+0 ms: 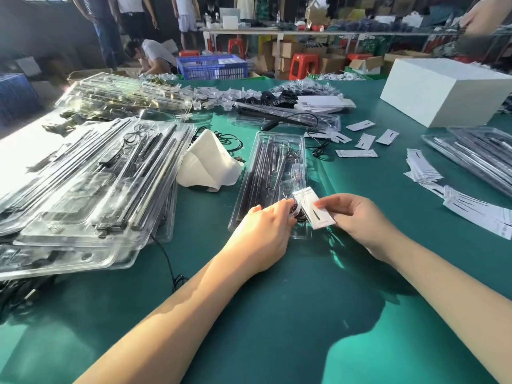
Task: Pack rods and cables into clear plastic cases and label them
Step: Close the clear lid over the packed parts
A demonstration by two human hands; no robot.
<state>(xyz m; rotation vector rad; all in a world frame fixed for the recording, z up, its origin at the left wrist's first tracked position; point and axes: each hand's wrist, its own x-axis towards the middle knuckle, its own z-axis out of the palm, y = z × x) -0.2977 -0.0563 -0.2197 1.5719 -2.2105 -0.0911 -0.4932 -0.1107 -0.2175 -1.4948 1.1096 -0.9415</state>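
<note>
Both hands (266,231) (357,217) seemingly pinch label (314,210) over case (273,173).

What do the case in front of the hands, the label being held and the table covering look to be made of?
Case: thin clear plastic, glossy; the rods show through and it glints.
Label: white paper or card, matte, printed; which one is unclear.
Table covering: green, smooth and matte, probably a mat or cloth.

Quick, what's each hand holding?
Left hand: pinching the black coiled cable at the clear plastic case.
Right hand: pinching the white paper label card.
</note>
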